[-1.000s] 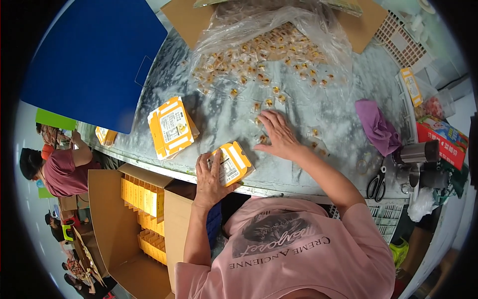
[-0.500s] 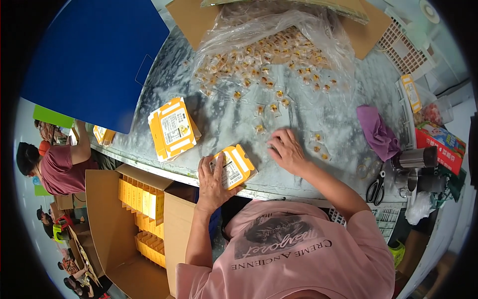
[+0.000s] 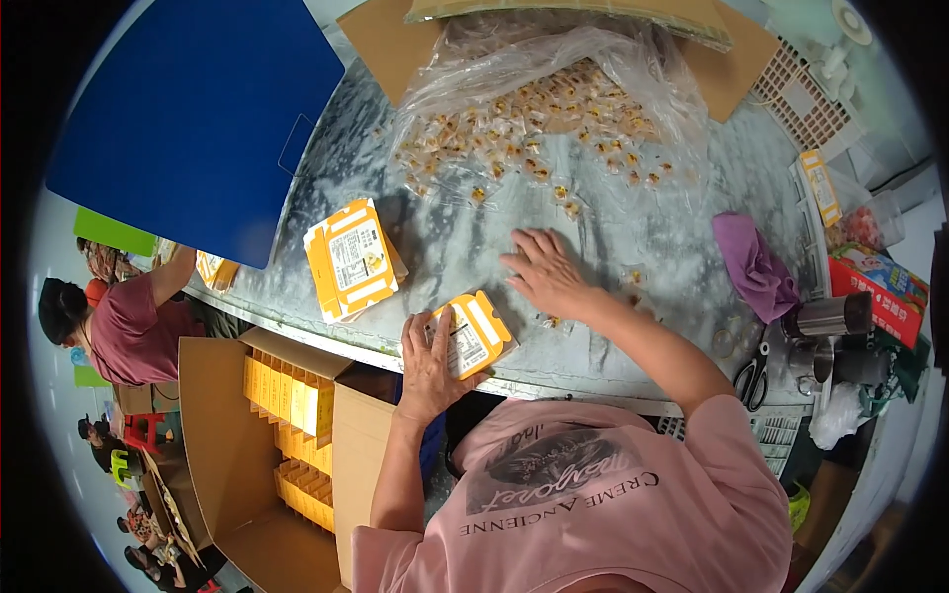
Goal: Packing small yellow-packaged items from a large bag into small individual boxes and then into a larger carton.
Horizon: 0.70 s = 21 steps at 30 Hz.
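Observation:
Near the table's front edge, my left hand grips a small yellow and white carton, thumb at its lower edge and fingers over its printed face. To the right of it, my right hand lies palm down on the grey table, fingers stretched out. What is under that palm is hidden. Small clear-wrapped pieces with yellow-brown centres lie around it: a pair beyond the fingers, one by the wrist, others beside the forearm. Left of my left hand sits a stack of flat yellow and white cartons.
A clear plastic bag spills many wrapped pieces at the back. A cardboard box with yellow cartons stands below left. A blue panel rises at left, near a co-worker. Right: purple cloth, scissors, metal cups.
My right hand has moved slightly left and away from me, its fingers now straighter. Several wrapped pieces near it no longer show; one now lies by the wrist. My left hand keeps hold of the carton.

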Motion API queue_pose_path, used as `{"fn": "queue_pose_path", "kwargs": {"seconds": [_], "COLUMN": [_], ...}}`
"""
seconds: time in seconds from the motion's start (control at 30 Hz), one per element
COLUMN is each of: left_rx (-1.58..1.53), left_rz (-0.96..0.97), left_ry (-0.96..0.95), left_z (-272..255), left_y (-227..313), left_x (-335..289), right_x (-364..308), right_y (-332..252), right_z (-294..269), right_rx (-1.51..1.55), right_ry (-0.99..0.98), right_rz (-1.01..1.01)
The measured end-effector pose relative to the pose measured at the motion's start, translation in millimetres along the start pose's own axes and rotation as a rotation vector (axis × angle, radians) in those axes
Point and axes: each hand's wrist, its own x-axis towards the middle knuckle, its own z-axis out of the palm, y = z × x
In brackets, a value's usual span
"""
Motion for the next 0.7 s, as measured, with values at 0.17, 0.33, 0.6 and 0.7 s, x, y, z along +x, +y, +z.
{"fn": "queue_pose_path", "kwargs": {"seconds": [0.17, 0.33, 0.6, 0.7], "left_rx": [0.008, 0.028, 0.064, 0.041], "left_rz": [0.055, 0.185, 0.253, 0.265], "left_ry": [-0.068, -0.09, -0.145, -0.177], "left_z": [-1.5, -1.0, 10.2, 18.6], "left_y": [2.5, -1.5, -0.7, 12.6], "left_x": [6.0, 19.8, 50.5, 55.9], "right_x": [-57.5, -108.5, -101.0, -84.5], "right_y": [-4.7, 25.4, 35.8, 18.5], "right_z": [-37.0, -95.4, -64.4, -24.8], "right_rx": [0.098, -0.048, 0.019, 0.113], "right_ry": [-0.179, -0.188, -0.223, -0.176], "right_rz": [-0.056, 0.035, 0.01, -0.09]}}
